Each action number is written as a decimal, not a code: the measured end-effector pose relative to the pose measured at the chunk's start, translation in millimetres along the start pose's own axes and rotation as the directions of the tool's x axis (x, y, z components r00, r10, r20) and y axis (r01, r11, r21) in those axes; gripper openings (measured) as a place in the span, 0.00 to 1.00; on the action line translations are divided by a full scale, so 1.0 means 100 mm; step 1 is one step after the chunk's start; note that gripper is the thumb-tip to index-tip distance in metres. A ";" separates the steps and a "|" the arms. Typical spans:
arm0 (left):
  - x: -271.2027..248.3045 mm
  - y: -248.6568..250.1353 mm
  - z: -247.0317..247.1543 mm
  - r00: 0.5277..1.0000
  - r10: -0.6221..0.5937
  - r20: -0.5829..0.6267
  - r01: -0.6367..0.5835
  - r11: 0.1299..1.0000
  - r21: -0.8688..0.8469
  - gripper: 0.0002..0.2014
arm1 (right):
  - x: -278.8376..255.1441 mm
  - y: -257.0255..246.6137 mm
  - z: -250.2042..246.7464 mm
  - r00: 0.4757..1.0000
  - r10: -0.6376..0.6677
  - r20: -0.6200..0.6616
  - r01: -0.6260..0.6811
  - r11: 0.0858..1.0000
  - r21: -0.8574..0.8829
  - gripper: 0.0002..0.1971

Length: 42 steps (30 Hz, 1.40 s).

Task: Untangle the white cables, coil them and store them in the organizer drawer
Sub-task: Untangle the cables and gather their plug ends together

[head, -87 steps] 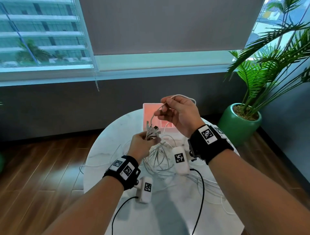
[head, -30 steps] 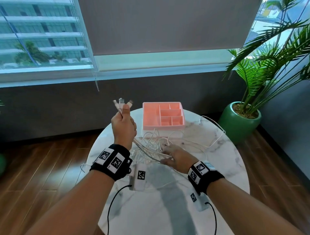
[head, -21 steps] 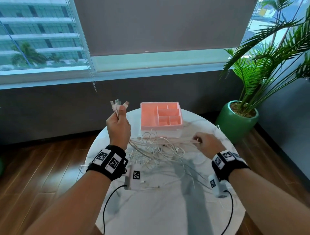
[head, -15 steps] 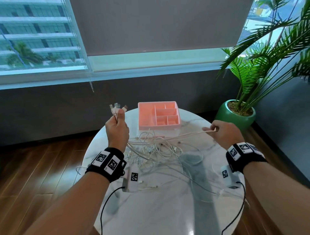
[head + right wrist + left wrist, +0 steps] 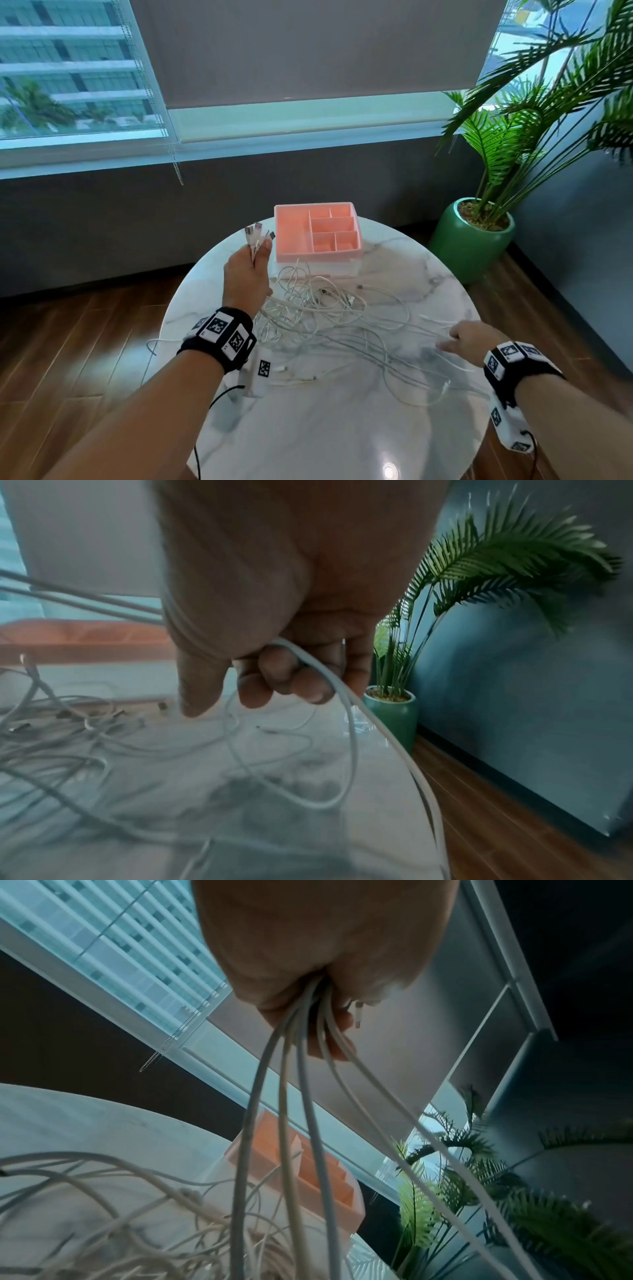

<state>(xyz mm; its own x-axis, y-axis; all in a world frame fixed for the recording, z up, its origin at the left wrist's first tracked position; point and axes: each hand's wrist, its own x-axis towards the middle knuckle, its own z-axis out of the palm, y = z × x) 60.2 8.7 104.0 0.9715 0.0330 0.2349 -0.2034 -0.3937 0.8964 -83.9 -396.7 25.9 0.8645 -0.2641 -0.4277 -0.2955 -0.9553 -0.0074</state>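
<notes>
A tangle of white cables sprawls over the middle of the round marble table. My left hand is raised beside the pink organizer drawer and grips a bunch of cable ends, whose plugs stick up above the fingers. In the left wrist view several strands hang down from that fist. My right hand is low over the table's right side. In the right wrist view its curled fingers hold one white cable.
The organizer's compartments hold nothing. A palm in a green pot stands on the wooden floor, right of the table. Loose cable ends lie near the front left. One strand hangs over the table's left edge.
My right hand, which had been drawing a cable out to the right at chest height, has dropped to the table's right side. My left hand has lowered a little, closer to the organizer.
</notes>
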 end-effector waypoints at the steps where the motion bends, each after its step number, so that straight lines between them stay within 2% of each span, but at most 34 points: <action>1: -0.02 -0.01 0.01 1.000 0.019 0.016 -0.020 0.999 0.046 0.25 | -0.01 0.00 0.06 1.000 0.002 0.025 -0.002 1.000 -0.010 0.25; 5: -0.05 -0.08 0.02 0.991 0.100 0.086 -0.116 0.972 0.205 0.24 | 0.00 -0.14 0.11 0.989 -0.026 0.143 0.029 0.999 -0.018 0.21; 8: -0.04 -0.08 0.02 0.983 0.143 0.116 -0.170 0.946 0.275 0.23 | 0.04 -0.44 -0.03 0.973 -0.097 0.209 0.087 0.995 0.056 0.20; 10: -0.05 -0.04 0.02 0.981 0.154 0.117 -0.182 0.938 0.293 0.22 | 0.03 -0.78 -0.19 0.969 -0.190 0.159 0.160 0.969 0.186 0.35; 12: -0.06 0.02 0.03 0.980 0.171 0.102 -0.192 0.945 0.265 0.19 | -0.05 -1.21 -0.40 0.943 -0.332 0.004 0.316 0.903 0.291 0.53; 14: -0.06 0.04 0.06 0.981 0.170 0.097 -0.188 0.956 0.225 0.18 | -0.17 -1.70 -0.56 0.878 -0.458 -0.141 0.478 0.817 0.323 0.59; 15: -0.06 0.05 0.06 0.981 0.163 0.103 -0.182 0.960 0.212 0.18 | -0.22 -1.95 -0.61 0.851 -0.497 -0.166 0.523 0.780 0.345 0.59; 17: -0.07 0.08 0.07 0.984 0.136 0.114 -0.154 0.974 0.166 0.20 | -0.32 -2.41 -0.65 0.838 -0.529 -0.130 0.530 0.736 0.421 0.55; 18: -0.07 0.10 0.07 0.985 0.123 0.118 -0.139 0.981 0.134 0.20 | -0.34 -2.58 -0.64 0.837 -0.537 -0.102 0.520 0.726 0.450 0.50; 19: -0.09 0.13 0.06 0.987 0.112 0.117 -0.123 0.988 0.096 0.20 | -0.33 -2.71 -0.58 0.828 -0.554 -0.085 0.522 0.707 0.476 0.41; 21: -0.11 0.16 0.05 0.992 0.085 0.097 -0.087 0.996 0.024 0.20 | -0.34 -2.88 -0.47 0.805 -0.586 -0.091 0.529 0.639 0.559 0.16; 22: -0.12 0.16 0.03 0.993 0.074 0.088 -0.075 0.997 -0.002 0.21 | -0.34 -2.91 -0.42 0.809 -0.579 -0.102 0.511 0.605 0.611 0.12; 23: -0.12 0.15 0.01 0.994 0.068 0.081 -0.067 0.998 -0.015 0.21 | -0.35 -2.92 -0.36 0.819 -0.563 -0.107 0.490 0.592 0.640 0.15; 24: -0.13 0.11 -0.02 0.995 0.067 0.068 -0.067 0.998 -0.011 0.22 | -0.35 -2.90 -0.31 0.827 -0.549 -0.118 0.495 0.615 0.614 0.17; 27: -0.20 -0.14 -0.09 0.996 0.092 0.013 -0.093 0.993 0.070 0.20 | -0.27 -2.73 -0.10 0.804 -0.583 -0.119 0.583 0.733 0.350 0.23; 29: -0.28 -0.38 -0.11 0.993 0.116 0.019 -0.118 0.982 0.145 0.18 | -0.20 -2.54 0.02 0.823 -0.563 -0.074 0.566 0.802 0.194 0.24; 32: -0.43 -0.73 -0.10 0.993 0.093 0.072 -0.109 0.959 0.263 0.16 | -0.18 -2.27 0.12 0.841 -0.538 -0.050 0.540 0.841 0.032 0.22; 39: -0.56 -1.04 -0.15 0.998 -0.032 0.048 0.015 0.947 0.321 0.13 | -0.14 -1.71 0.23 0.914 -0.401 -0.057 0.401 0.916 -0.012 0.22; 42: -0.56 -0.94 -0.17 0.995 -0.103 0.005 0.099 0.966 0.240 0.11 | -0.16 -1.53 0.22 0.916 -0.398 -0.038 0.400 0.911 0.096 0.33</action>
<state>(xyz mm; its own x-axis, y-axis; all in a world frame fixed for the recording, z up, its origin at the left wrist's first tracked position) 22.9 59.6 13.1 0.9879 0.0685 0.1391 -0.0710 -0.5975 0.7987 -61.5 -243.3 14.1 0.9255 0.1334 -0.3546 0.0376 -0.9637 -0.2644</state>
